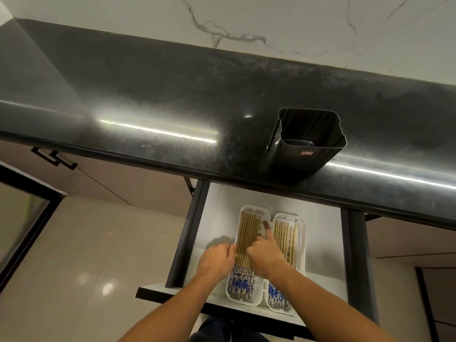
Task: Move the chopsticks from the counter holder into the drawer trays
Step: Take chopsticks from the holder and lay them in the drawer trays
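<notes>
Right hand (265,255) presses chopsticks (247,233) flat in the left tray (249,209), forefinger straight — left hand (215,261) grips that tray's edge

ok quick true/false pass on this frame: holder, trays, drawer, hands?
1. The holder on the counter looks empty. True.
2. The right tray is empty. False: it holds chopsticks, and so does the left tray.
3. The drawer is shut. False: it is pulled open below the counter.
4. Both hands are at the left tray. True: the left hand is at its left edge and the right hand is over its chopsticks, index finger stretched out.
</notes>
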